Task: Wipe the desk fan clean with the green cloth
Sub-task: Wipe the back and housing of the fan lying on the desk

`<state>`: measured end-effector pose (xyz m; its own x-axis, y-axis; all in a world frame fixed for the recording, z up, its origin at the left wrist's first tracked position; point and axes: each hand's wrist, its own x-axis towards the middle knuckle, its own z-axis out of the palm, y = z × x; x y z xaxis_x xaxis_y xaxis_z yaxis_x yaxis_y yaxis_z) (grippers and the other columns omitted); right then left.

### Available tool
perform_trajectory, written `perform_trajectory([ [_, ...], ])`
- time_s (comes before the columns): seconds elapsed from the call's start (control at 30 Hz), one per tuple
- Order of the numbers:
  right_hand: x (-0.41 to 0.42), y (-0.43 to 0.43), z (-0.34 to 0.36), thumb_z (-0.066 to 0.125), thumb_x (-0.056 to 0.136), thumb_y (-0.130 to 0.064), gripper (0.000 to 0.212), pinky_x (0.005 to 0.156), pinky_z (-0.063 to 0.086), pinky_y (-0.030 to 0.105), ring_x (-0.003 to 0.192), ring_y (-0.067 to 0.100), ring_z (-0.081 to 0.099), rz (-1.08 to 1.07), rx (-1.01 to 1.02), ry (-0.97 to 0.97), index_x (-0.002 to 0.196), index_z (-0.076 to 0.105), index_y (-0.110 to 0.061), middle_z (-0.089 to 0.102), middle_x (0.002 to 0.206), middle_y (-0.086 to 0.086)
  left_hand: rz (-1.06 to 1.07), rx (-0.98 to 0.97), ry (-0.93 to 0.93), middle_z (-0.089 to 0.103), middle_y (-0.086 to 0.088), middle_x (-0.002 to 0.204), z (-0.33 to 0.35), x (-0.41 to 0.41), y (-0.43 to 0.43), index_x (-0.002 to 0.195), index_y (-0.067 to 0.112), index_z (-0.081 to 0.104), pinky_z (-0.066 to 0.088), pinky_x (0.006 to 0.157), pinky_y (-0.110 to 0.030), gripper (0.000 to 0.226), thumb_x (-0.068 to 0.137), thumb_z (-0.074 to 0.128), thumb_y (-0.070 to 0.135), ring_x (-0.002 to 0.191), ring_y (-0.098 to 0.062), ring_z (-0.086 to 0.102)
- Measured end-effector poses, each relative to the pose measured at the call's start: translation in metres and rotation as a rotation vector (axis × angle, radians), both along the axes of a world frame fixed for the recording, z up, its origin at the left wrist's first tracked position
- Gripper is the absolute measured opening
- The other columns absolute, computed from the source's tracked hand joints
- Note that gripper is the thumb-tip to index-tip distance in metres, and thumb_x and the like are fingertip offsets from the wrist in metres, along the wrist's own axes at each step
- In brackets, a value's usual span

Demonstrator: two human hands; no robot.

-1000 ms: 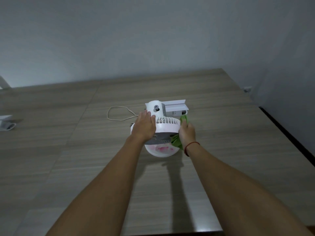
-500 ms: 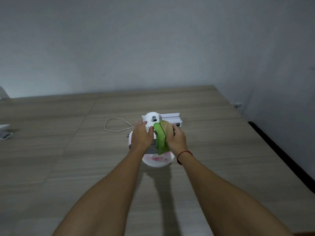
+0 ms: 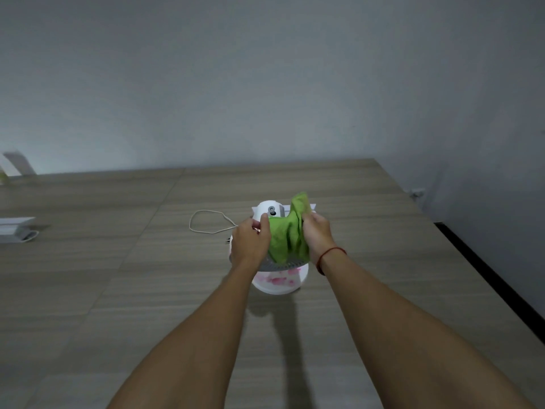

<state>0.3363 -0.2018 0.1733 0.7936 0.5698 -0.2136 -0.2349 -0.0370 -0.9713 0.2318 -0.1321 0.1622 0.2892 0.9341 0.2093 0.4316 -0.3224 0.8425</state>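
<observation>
Writing on the desk fan [image 3: 278, 283]: too blurred to read, only pink smudged marks showing on the white round base, just nearer the camera than both hands. No legible brand or label elsewhere.

Left hand [image 3: 250, 246] curling around the left side of the fan's head, fingers [image 3: 263, 224] reaching up beside the white motor housing with its dark knob, thumb side pressing against the green cloth [image 3: 287, 242]. Gripping the fan rather than lying flat on it, though how tightly cannot be told.

Right hand [image 3: 317, 236] closing on the right edge of the cloth, fingers bunching the fabric, a red cord bracelet [image 3: 328, 258] circling the wrist behind it. Cloth stretching between the two hands, draping over the top of the fan's head and hiding most of the grille; one corner sticking up beyond the right hand's knuckles, a grey strip of grille peeking out below the cloth's lower hem.

Fan standing upright on the wooden desk [image 3: 118, 261], directly under and between the hands. White cable [image 3: 206, 222] looping on the desk just left of the left hand, running back toward the fan. White boxy item [image 3: 16, 231] lying well off to the left, near the desk's far left edge, too blurred to identify.
</observation>
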Motion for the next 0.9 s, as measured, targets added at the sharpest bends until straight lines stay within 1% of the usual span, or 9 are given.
perform_trajectory([
  [0.13, -0.011, 0.012, 0.026, 0.041, 0.092, -0.023, 0.028, 0.070, 0.054, 0.033, 0.075, 0.026, 0.065, 0.191, 0.171, 0.346, 0.087, 0.064, -0.006, 0.067, 0.086, 0.013, -0.027, -0.172, 0.004, 0.060, -0.018, 0.069, 0.012, -0.001, -0.001, 0.050, 0.016, 0.045, 0.040, 0.069, -0.035, 0.063, 0.090, 0.037, 0.063, 0.080, -0.037, 0.057],
  [0.23, -0.019, 0.021, 0.034, 0.035, 0.091, -0.030, 0.035, 0.073, 0.050, 0.034, 0.074, 0.026, 0.060, 0.252, 0.205, 0.416, 0.081, 0.060, -0.009, 0.062, 0.081, 0.013, -0.075, -0.490, -0.204, 0.071, -0.013, 0.097, 0.018, -0.004, 0.005, 0.084, 0.011, 0.073, 0.052, 0.084, -0.035, 0.074, 0.080, 0.034, 0.074, 0.091, -0.027, 0.066],
  [0.3, -0.022, 0.026, 0.036, 0.043, 0.091, -0.038, 0.036, 0.074, 0.051, 0.034, 0.071, 0.025, 0.061, 0.306, 0.215, 0.377, 0.078, 0.062, -0.010, 0.063, 0.074, 0.010, -0.108, -0.658, -0.422, 0.074, -0.012, 0.099, 0.018, -0.006, 0.011, 0.095, 0.011, 0.074, 0.057, 0.076, -0.031, 0.057, 0.083, 0.048, 0.059, 0.084, -0.023, 0.070],
  [0.37, -0.022, 0.032, 0.031, 0.059, 0.085, -0.036, 0.033, 0.083, 0.054, 0.040, 0.081, 0.027, 0.066, 0.292, 0.199, 0.255, 0.097, 0.065, -0.006, 0.069, 0.087, 0.013, -0.133, -0.713, -0.540, 0.073, -0.013, 0.092, 0.017, -0.009, 0.016, 0.094, 0.007, 0.071, 0.057, 0.061, -0.025, 0.032, 0.088, 0.060, 0.036, 0.070, -0.019, 0.069],
  [0.47, -0.018, 0.037, 0.020, 0.065, 0.082, -0.024, 0.030, 0.086, 0.055, 0.043, 0.087, 0.028, 0.066, 0.204, 0.180, 0.141, 0.109, 0.062, -0.010, 0.069, 0.100, 0.016, -0.133, -0.735, -0.655, 0.070, -0.021, 0.105, 0.014, -0.007, 0.019, 0.114, -0.002, 0.060, 0.058, 0.065, -0.029, 0.035, 0.089, 0.065, 0.022, 0.077, -0.024, 0.068],
  [0.6, -0.012, 0.033, 0.011, 0.059, 0.087, -0.010, 0.014, 0.065, 0.052, 0.028, 0.070, 0.018, 0.060, 0.097, 0.121, -0.013, 0.096, 0.057, -0.019, 0.064, 0.079, 0.005, -0.018, -0.417, -0.535, 0.063, -0.009, 0.099, 0.017, -0.005, 0.025, 0.118, 0.008, 0.050, 0.057, 0.070, -0.028, 0.035, 0.086, 0.065, 0.005, 0.081, -0.023, 0.066],
  [0.67, -0.008, 0.034, 0.002, 0.053, 0.089, -0.008, 0.014, 0.070, 0.052, 0.033, 0.075, 0.021, 0.059, 0.067, 0.079, -0.159, 0.100, 0.055, -0.017, 0.065, 0.086, 0.011, -0.023, -0.104, -0.334, 0.064, -0.009, 0.102, 0.019, -0.004, 0.030, 0.117, 0.009, 0.052, 0.055, 0.085, -0.038, 0.033, 0.086, 0.064, 0.008, 0.097, -0.033, 0.065],
  [0.73, -0.006, 0.034, -0.004, 0.050, 0.090, -0.009, 0.013, 0.078, 0.052, 0.039, 0.083, 0.023, 0.060, 0.013, 0.032, -0.261, 0.099, 0.057, -0.016, 0.066, 0.093, 0.012, -0.033, 0.124, -0.111, 0.066, -0.011, 0.110, 0.022, -0.001, 0.032, 0.118, 0.014, 0.052, 0.051, 0.087, -0.042, 0.032, 0.088, 0.061, 0.017, 0.104, -0.033, 0.061],
  [0.9, 0.001, 0.025, -0.020, 0.050, 0.091, -0.010, 0.017, 0.070, 0.042, 0.027, 0.080, 0.020, 0.057, -0.018, -0.183, -0.495, 0.097, 0.065, -0.006, 0.064, 0.090, 0.006, -0.062, 0.287, 0.288, 0.063, -0.006, 0.119, 0.003, 0.001, 0.031, 0.121, 0.019, 0.049, 0.048, 0.080, -0.040, 0.029, 0.094, 0.053, 0.027, 0.104, -0.031, 0.062],
])
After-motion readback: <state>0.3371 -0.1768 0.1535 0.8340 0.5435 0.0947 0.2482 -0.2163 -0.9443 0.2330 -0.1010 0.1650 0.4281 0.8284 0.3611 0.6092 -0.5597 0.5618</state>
